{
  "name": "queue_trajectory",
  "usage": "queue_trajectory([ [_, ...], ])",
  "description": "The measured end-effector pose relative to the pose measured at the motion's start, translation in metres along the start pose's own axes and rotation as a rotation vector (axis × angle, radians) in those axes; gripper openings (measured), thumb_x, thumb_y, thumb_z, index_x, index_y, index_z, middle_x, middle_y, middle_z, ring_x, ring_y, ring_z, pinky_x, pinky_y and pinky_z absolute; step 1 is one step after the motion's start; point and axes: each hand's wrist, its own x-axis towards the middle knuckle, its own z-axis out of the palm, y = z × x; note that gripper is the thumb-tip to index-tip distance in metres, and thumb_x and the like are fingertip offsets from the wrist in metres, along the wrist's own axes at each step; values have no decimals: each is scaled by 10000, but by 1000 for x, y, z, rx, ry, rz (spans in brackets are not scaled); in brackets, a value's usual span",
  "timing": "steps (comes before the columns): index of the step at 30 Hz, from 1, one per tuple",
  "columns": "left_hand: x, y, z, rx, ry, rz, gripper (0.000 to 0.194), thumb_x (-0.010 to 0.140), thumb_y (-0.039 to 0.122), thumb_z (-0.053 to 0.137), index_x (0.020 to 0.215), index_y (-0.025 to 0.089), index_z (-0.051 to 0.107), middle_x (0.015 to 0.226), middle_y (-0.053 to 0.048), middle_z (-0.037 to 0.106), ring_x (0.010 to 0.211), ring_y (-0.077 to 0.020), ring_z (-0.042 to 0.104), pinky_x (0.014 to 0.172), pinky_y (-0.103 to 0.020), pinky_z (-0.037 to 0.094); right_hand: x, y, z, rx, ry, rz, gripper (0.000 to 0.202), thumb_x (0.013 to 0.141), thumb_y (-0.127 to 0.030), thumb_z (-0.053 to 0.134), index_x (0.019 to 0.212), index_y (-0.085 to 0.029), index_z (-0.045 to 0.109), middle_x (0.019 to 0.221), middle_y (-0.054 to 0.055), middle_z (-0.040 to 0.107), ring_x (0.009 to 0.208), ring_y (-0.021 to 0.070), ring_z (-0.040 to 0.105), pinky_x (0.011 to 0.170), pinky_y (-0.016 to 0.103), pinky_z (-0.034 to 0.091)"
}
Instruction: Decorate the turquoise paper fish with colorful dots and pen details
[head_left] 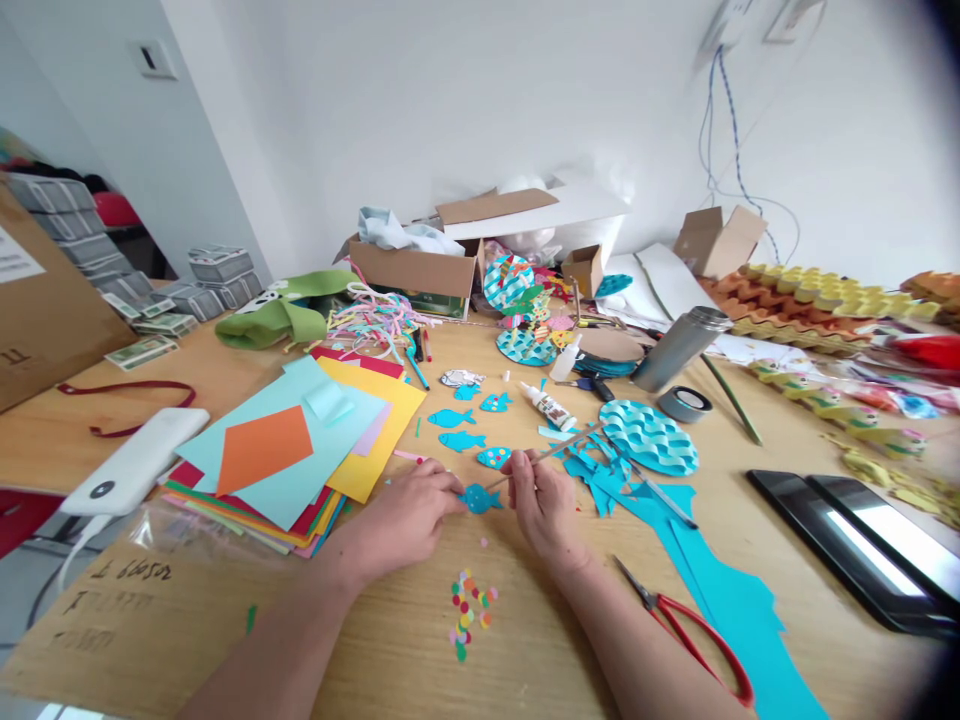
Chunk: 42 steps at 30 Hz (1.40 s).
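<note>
A small blue paper fish (481, 499) lies on the table between my hands. The fingertips of my left hand (420, 508) touch its left end. My right hand (541, 497) pinches a thin stick (566, 444), whose lower tip reaches to the fish. Several other blue paper fish (461, 440) lie just beyond, one with dots (495, 457) close to my right fingers. Nearer the table's front edge is a loose pile of small coloured paper dots (466, 608). A white glue bottle (551, 408) rests on its side behind my right hand.
Red-handled scissors (694, 635) and blue paper scraps (720, 590) lie at right. A wavy blue disc (649, 437), a metal flask (679, 348) and black devices (862, 550) are farther right. At left are coloured sheets (337, 400) and a white power bank (135, 460). Boxes (412, 268) stand behind.
</note>
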Motion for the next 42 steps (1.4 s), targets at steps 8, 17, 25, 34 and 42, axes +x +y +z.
queue_trajectory([
  [8, 0, 0, 0, 4, -2, 2, 450, 825, -23, 517, 1130, 228, 734, 1216, -40, 679, 1198, -233, 540, 1142, -438, 369, 0, 1, 2, -4, -22, 17, 519, 1051, -455, 337, 696, -193, 610, 512, 2, 592, 399, 109, 547, 433, 212, 384],
  [17, 0, -1, 1, 11, 3, 12, 441, 829, -16, 517, 1138, 216, 732, 1221, -47, 677, 1192, -237, 542, 1147, -447, 360, 0, -1, 1, 27, -45, 50, 540, 1045, -501, 315, 690, -206, 595, 507, 7, 587, 404, 119, 542, 442, 225, 399],
  [25, 0, -1, 1, 15, 5, 19, 486, 835, -16, 510, 1194, 249, 702, 1224, -40, 673, 1191, -236, 549, 1149, -460, 355, -3, -4, 1, 115, -155, 6, 504, 1050, -451, 345, 685, -209, 596, 513, 0, 587, 421, 120, 552, 471, 227, 426],
  [34, 1, 1, -1, 21, -2, 11, 472, 830, -23, 504, 1168, 239, 704, 1213, -49, 673, 1185, -238, 554, 1127, -466, 379, -2, -5, 4, 93, -202, 1, 526, 1040, -490, 334, 697, -203, 611, 508, 5, 594, 410, 123, 546, 452, 232, 419],
  [42, 0, -1, 0, 8, -1, 7, 462, 831, -20, 514, 1149, 241, 724, 1234, -41, 671, 1204, -233, 542, 1149, -448, 354, 0, -5, -3, 83, -59, 59, 555, 1041, -498, 328, 655, -210, 601, 464, -10, 545, 396, 120, 531, 449, 227, 416],
])
